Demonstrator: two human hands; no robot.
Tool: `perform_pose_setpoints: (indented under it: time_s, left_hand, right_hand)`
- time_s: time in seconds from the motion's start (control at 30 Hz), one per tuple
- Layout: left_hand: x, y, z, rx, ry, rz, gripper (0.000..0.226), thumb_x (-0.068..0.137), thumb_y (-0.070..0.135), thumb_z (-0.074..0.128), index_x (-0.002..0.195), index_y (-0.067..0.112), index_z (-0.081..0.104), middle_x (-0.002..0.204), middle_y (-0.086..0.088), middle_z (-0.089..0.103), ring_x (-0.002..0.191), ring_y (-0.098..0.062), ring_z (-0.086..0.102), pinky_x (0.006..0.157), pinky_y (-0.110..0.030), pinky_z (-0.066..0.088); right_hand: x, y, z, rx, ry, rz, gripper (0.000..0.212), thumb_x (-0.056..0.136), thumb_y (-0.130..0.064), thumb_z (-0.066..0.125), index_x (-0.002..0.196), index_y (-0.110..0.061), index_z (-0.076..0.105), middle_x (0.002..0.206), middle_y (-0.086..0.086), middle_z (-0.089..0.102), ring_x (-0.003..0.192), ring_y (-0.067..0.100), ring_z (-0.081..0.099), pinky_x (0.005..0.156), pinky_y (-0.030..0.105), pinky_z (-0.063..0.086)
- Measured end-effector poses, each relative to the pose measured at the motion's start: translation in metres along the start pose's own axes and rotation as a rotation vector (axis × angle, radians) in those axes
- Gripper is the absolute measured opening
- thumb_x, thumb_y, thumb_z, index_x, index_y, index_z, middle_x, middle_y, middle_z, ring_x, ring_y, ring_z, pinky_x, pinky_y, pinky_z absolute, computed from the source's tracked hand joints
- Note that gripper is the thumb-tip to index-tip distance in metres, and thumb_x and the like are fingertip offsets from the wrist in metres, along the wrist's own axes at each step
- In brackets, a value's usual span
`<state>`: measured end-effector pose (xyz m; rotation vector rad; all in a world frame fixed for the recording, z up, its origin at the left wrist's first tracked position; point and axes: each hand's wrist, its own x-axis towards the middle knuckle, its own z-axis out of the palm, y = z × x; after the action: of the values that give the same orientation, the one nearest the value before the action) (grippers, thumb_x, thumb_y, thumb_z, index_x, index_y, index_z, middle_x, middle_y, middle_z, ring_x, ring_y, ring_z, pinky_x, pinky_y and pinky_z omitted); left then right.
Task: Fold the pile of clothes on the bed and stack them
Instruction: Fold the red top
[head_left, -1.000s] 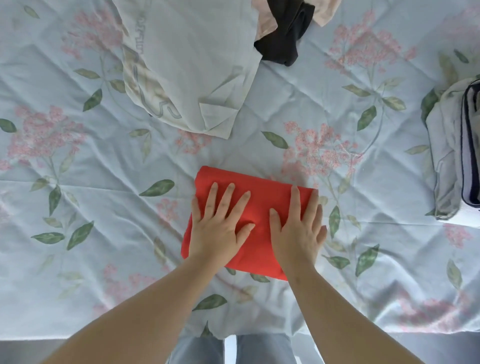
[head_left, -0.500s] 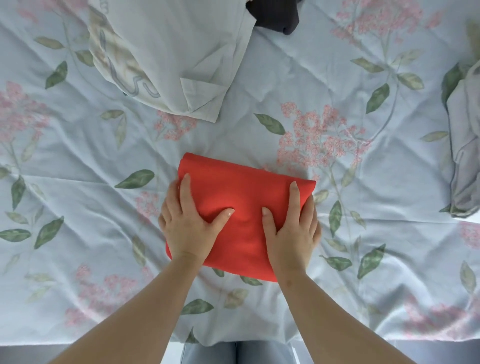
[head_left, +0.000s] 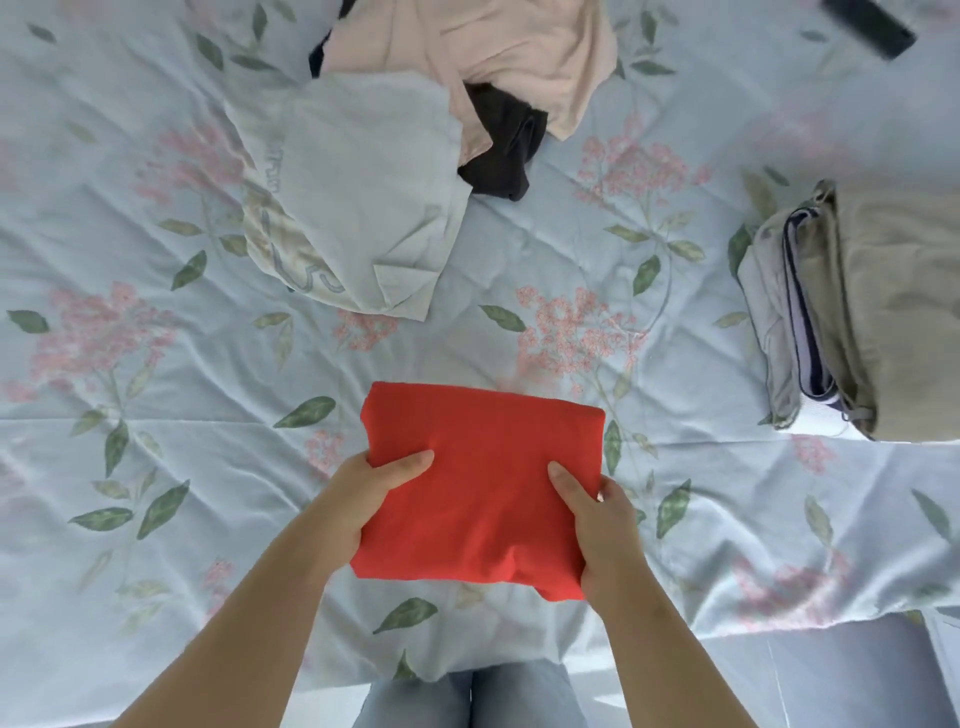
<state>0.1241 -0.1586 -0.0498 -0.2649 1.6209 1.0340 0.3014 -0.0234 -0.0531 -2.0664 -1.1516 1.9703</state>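
From the head view, the folded red garment (head_left: 483, 483) sits over the flowered bed (head_left: 156, 415), close to its near edge. It is a squarish rectangle. Its long axis runs left to right, with the right end tipped slightly toward the person, and a smooth fold forms the far edge. Whether it rests on the bed or is raised off it cannot be told.

The left hand (head_left: 363, 499) grips the garment's left edge, thumb flat on top and fingers tucked underneath. The right hand (head_left: 602, 530) clasps the right near corner the same way, thumb on top and fingers hidden below.

Beyond the red garment and to its left lies a crumpled pale grey garment (head_left: 363, 197). A pink garment (head_left: 493, 52) and a black garment (head_left: 504, 150) are bunched together farther back. Well to the right of the red garment stands a stack of folded clothes (head_left: 852, 312).
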Motion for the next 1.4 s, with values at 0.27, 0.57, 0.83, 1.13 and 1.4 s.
perform_pose_setpoints:
  time_s: [0.27, 0.57, 0.83, 1.13, 1.4]
  left_hand:
    - [-0.119, 0.053, 0.038, -0.036, -0.119, 0.265, 0.056, 0.061, 0.032, 0.075, 0.113, 0.019, 0.061, 0.096, -0.005, 0.074, 0.086, -0.023, 0.072, 0.064, -0.034, 0.056]
    - [-0.186, 0.064, 0.168, 0.065, -0.219, 0.416, 0.058, 0.061, 0.034, 0.076, 0.116, 0.025, 0.059, 0.100, 0.001, 0.073, 0.089, -0.020, 0.071, 0.070, -0.035, 0.055]
    - [-0.198, 0.017, 0.327, 0.009, -0.209, 0.362, 0.042, 0.075, 0.024, 0.075, 0.114, 0.021, 0.061, 0.100, -0.003, 0.073, 0.092, -0.023, 0.069, 0.076, -0.038, 0.054]
    - [-0.182, 0.031, 0.408, 0.078, -0.208, 0.369, 0.036, 0.076, 0.024, 0.076, 0.108, 0.025, 0.060, 0.103, -0.002, 0.071, 0.094, -0.023, 0.068, 0.081, -0.041, 0.054]
    - [-0.144, 0.080, 0.470, 0.094, -0.266, 0.354, 0.051, 0.080, 0.021, 0.073, 0.127, 0.022, 0.053, 0.110, -0.002, 0.068, 0.098, -0.023, 0.066, 0.080, -0.039, 0.053]
  right_hand:
    - [-0.102, -0.059, -0.079, 0.263, -0.257, -0.095, 0.052, 0.068, -0.027, 0.076, 0.114, -0.016, 0.055, 0.103, 0.006, 0.072, 0.084, 0.022, 0.072, 0.061, 0.035, 0.057]
    - [-0.139, -0.075, -0.224, 0.350, -0.314, -0.266, 0.057, 0.065, -0.026, 0.077, 0.118, -0.021, 0.055, 0.104, 0.001, 0.073, 0.089, 0.021, 0.071, 0.060, 0.032, 0.057]
    - [-0.125, -0.070, -0.383, 0.314, -0.259, -0.344, 0.048, 0.078, -0.016, 0.073, 0.120, -0.023, 0.053, 0.106, -0.003, 0.072, 0.091, 0.017, 0.071, 0.070, 0.032, 0.056]
    - [-0.090, -0.080, -0.443, 0.353, -0.207, -0.317, 0.038, 0.081, -0.011, 0.070, 0.112, -0.027, 0.055, 0.103, -0.005, 0.071, 0.092, 0.017, 0.069, 0.073, 0.033, 0.056]
    - [-0.037, -0.133, -0.475, 0.372, -0.138, -0.317, 0.044, 0.081, -0.007, 0.069, 0.118, -0.025, 0.054, 0.110, -0.002, 0.069, 0.099, 0.019, 0.066, 0.082, 0.036, 0.053]
